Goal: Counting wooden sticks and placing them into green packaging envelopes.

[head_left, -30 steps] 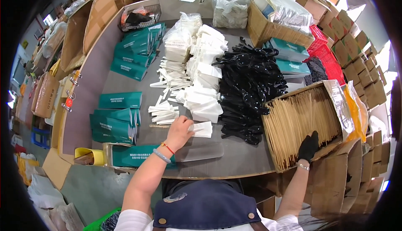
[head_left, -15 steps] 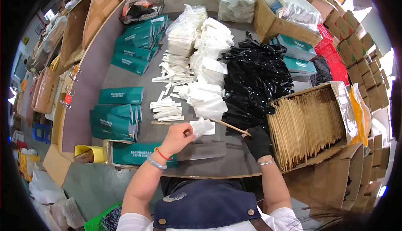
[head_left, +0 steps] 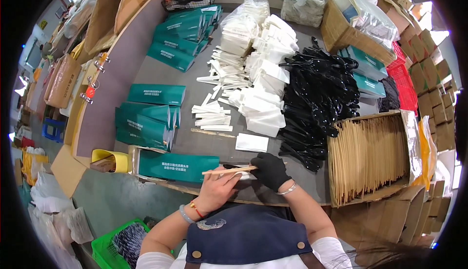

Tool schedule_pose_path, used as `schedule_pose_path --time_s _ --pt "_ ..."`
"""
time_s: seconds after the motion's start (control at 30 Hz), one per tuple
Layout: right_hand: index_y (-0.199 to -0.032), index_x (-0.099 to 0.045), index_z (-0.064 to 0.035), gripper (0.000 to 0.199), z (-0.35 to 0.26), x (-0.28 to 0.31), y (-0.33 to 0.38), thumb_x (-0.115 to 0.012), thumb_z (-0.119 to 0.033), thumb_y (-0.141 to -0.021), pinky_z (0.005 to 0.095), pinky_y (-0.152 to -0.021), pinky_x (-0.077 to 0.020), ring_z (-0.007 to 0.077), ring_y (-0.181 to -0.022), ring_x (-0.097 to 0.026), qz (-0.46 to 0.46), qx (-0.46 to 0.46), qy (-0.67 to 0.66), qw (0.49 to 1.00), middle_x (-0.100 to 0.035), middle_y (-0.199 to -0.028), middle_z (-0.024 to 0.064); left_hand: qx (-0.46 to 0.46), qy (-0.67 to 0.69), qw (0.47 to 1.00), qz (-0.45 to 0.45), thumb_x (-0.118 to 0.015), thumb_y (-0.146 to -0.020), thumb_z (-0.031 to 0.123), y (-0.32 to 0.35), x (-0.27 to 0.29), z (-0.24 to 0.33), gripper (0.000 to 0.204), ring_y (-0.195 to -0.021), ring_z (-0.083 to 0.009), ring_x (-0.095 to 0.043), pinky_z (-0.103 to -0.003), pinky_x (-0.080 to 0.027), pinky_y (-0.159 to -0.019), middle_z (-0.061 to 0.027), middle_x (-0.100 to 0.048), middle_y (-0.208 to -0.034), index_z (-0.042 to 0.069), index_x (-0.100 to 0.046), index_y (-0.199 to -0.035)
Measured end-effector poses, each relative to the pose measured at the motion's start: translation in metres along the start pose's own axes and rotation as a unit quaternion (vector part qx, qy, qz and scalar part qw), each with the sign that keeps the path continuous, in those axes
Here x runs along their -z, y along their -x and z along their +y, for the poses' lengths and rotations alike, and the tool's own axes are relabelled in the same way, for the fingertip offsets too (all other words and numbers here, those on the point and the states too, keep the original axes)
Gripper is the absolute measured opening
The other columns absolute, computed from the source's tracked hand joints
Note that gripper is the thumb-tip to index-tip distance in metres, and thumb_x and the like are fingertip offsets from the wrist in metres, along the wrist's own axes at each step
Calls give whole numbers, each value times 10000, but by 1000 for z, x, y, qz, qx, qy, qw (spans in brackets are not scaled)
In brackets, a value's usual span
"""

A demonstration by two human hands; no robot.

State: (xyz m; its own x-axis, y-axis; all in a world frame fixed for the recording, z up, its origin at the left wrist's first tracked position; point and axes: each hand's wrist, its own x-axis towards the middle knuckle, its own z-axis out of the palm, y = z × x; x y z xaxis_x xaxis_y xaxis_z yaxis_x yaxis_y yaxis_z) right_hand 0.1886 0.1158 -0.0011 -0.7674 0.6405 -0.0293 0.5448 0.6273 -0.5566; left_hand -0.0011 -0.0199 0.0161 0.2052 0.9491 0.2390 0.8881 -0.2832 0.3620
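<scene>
Thin wooden sticks lie crosswise between my hands near the table's front edge. My gloved right hand, in black, is closed round their right part. My bare left hand is closed under their left end, beside a green printed packet; what its fingertips pinch is hidden. A small white piece shows just below the sticks, between the hands. Just beyond the right hand, a flat white packet rests on the table.
White packets are heaped mid-table, with glossy black plastic pieces to their right. A cardboard box of wooden sticks stands at the right. Green packets lie in piles at the left. A yellow container sits at the front left.
The right hand has moved in toward the left one, bringing the wooden sticks to the front edge. My left hand has drawn nearer; the white piece it pinched has left its raised fingers.
</scene>
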Motion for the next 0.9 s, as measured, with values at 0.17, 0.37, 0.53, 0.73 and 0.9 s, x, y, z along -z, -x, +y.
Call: schedule_pose_path --time_s 0.17,0.37,0.53,0.73,0.9 --pt "-1056 -691 -195 263 4 23 20 -703 -309 -820 426 -663 -496 285 -817 -623 40 -80 -4 996 -619 -834 99 44 -64 996 -49 -798 -667 260 7 1 -12 602 -1184 -267 -450 -441 -311 -958 19 -535 -1314 144 -602 -1224" --pt "-1210 -645 -275 374 6 25 41 -661 -200 -844 404 -623 -484 275 -738 -603 22 -1 41 999 -642 -823 41 78 -8 996 -32 -826 -634 259 13 25 -34 684 -1239 -307 -419 -499 -298 -1025 -41 -504 -1343 121 -575 -1255" --pt "-1204 -643 -228 378 17 9 39 -666 -184 -829 417 -634 -477 279 -740 -597 2 41 84 996 -647 -822 46 103 28 991 -86 -862 -601 280 10 27 -55 808 -1277 -345 -388 -557 -268 -1077 -96 -472 -1363 90 -518 -1307" --pt "-1226 -599 -157 405 -22 -28 16 -666 -142 -826 416 -743 -508 346 -856 -617 42 106 -78 990 -662 -887 112 37 84 996 -14 -862 -524 244 -17 4 -32 738 -1106 -293 -486 -451 -387 -969 -43 -556 -1232 65 -597 -1189" --pt "-880 -695 -76 116 12 2 46 -714 -145 -788 398 -752 -514 317 -830 -630 46 -149 -174 972 -656 -870 123 37 53 997 -48 -864 -541 226 -19 7 -30 752 -1121 -298 -480 -448 -377 -973 -64 -528 -1250 62 -574 -1215"
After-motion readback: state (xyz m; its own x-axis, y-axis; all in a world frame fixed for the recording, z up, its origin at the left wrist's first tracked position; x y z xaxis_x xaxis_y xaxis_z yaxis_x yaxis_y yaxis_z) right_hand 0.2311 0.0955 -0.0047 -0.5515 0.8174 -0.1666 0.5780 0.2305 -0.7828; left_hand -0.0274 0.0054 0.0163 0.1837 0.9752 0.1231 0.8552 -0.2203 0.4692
